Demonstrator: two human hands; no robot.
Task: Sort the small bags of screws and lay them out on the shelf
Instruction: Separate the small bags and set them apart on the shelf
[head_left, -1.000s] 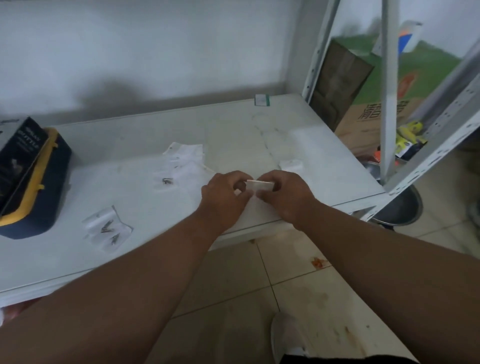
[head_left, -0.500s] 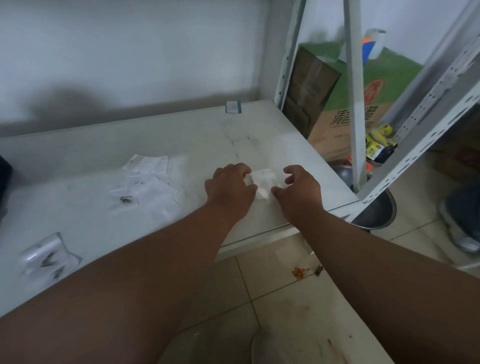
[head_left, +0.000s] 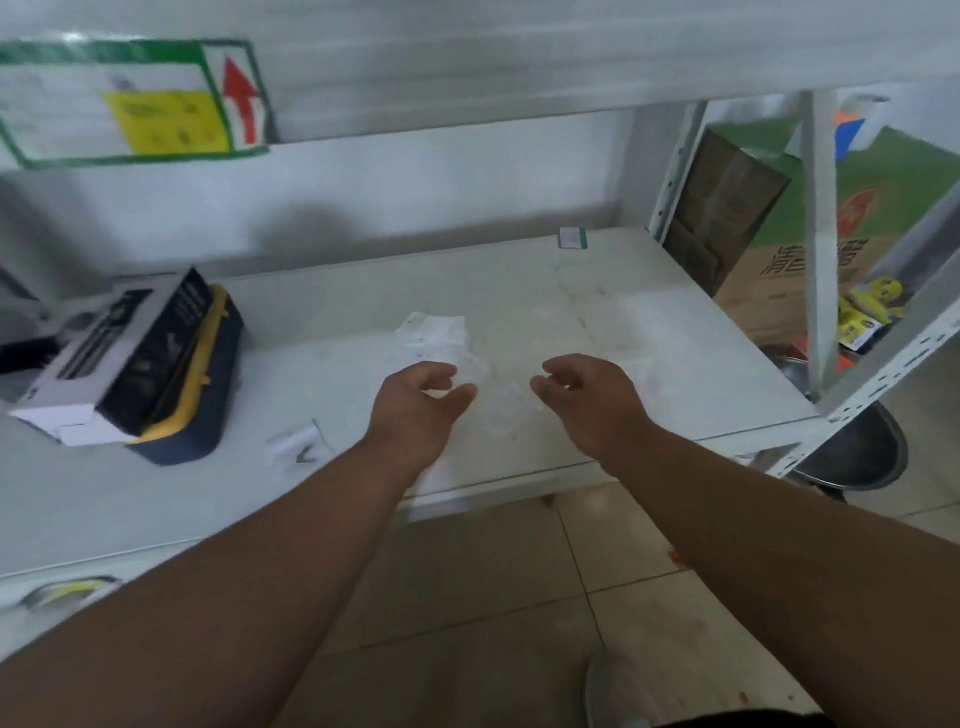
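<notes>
Lower frame: two forearms are reaching up over the tiled floor. Centre: left hand and right hand are hovering over the white shelf, fingers loosely curled and apart, holding nothing. Between them a clear bag is lying flat. Left of centre, a bag of screws is resting; further back, more bags. Far left: a boxed tool case is sitting.

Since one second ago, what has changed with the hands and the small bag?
Both hands let go of the small bag they pinched together. The left hand and right hand now hang apart, fingers loosely curled, holding nothing. The clear bag lies on the shelf between them. The other bags and the boxes stayed put.
</notes>
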